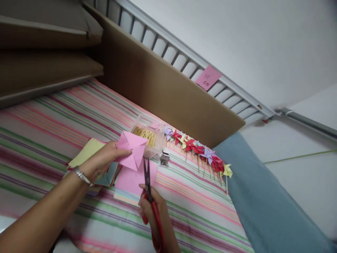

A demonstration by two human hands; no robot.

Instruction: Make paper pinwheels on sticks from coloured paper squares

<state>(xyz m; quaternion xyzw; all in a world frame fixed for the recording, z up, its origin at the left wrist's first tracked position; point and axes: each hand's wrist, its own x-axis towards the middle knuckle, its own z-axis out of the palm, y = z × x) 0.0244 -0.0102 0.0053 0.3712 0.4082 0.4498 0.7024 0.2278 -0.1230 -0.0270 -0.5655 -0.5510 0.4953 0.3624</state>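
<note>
Ideally, while left hand (pixel 111 154) pinches the pink paper square (pixel 134 147) and right hand (pixel 161 211) grips red-handled scissors (pixel 149 194) at its five o'clock, cuts should spare the centre.

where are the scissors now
The scissors are in the right hand, in the lower half of the head view just left of centre, pointing up beside the slit pink square held in the left hand.

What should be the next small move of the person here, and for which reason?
Probably the left hand should turn the pink square, to check the part under its thumb: slits run inward elsewhere, but the thumb hides that area. The right hand holds the scissors close by, should a cut be missing.
</note>
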